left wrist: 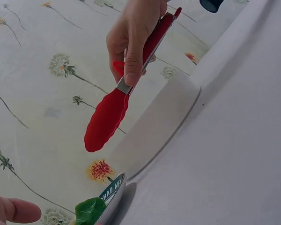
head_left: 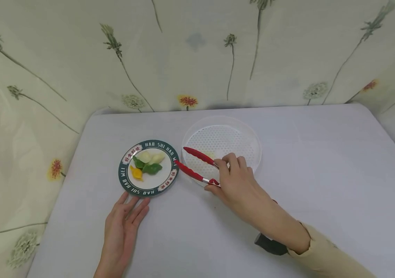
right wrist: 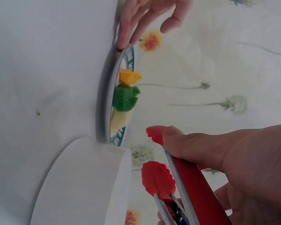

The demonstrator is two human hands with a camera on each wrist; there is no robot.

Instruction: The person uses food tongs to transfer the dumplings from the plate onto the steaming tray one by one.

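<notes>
My right hand (head_left: 239, 187) grips red-tipped metal tongs (head_left: 191, 172), whose two arms are spread with nothing between the tips. The tongs hover over the left side of a round white perforated basket (head_left: 239, 144) and reach toward the plate. Left of the basket, a green-rimmed plate (head_left: 123, 175) holds small dumpling-shaped pieces: a yellow piece (head_left: 137, 173), green pieces (head_left: 152, 168) and pale pieces (head_left: 157, 158). At the plate's near rim, my left hand (head_left: 122, 227) rests with extended fingers. A pale yellowish patch (head_left: 209, 154) shows inside the basket, partly behind the tongs.
A white-covered table (head_left: 322, 173) carries everything. Behind it hangs a floral-patterned cloth (head_left: 197, 58). A dark strap-like device (head_left: 270, 244) sits under my right wrist. In the left wrist view, the basket's side wall (left wrist: 164, 119) stands upright close to the plate.
</notes>
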